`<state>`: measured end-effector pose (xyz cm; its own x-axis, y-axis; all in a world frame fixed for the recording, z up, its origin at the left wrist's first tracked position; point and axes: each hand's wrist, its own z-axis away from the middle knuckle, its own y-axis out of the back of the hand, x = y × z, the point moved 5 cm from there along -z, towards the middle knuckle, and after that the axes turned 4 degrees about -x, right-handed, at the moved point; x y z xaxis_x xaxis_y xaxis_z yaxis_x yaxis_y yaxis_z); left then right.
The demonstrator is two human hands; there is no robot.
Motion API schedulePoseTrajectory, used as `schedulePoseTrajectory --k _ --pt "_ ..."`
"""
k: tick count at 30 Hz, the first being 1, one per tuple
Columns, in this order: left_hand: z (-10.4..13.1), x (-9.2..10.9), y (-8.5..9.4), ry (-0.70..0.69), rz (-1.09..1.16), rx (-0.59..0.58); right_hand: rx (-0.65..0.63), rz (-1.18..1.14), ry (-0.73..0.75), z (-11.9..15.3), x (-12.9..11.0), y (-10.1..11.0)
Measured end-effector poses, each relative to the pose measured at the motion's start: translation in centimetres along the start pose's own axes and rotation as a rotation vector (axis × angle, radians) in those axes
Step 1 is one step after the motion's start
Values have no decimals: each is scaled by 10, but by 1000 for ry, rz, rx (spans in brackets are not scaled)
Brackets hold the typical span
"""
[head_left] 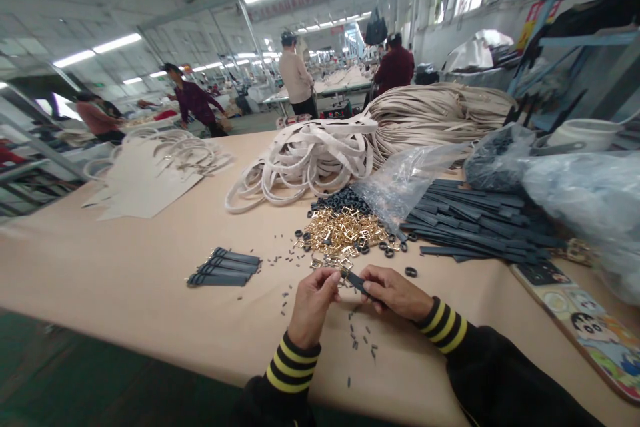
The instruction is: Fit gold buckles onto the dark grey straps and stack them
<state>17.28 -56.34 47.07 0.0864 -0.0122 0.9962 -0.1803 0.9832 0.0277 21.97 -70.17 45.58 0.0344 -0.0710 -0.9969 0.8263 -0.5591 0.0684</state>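
Nearest me, a scatter of small dark pieces (352,328) lies on the table (150,310) between my sleeves. Just past them, my two hands meet over one dark strap (357,281), and its lie between them is what I judge matters most: its long axis slants from the far left down to the near right, buckle end outward. My right hand (393,288) pinches the near end between thumb and fingers; my left hand (314,295) has thumb and fingertips pressed together at the other end, closer to the gold buckle (345,271), though whether on metal or strap I can't tell. Left of the hands, well apart, lies a row of buckled straps (225,268). Just beyond the hands sits the gold buckle pile (340,230), then looped pale bands (310,157) farther off.
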Motion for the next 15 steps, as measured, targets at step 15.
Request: schedulePoseTrajectory --k 15 --pt "7 -28 -12 344 700 -177 -130 -33 54 4 -4 -5"
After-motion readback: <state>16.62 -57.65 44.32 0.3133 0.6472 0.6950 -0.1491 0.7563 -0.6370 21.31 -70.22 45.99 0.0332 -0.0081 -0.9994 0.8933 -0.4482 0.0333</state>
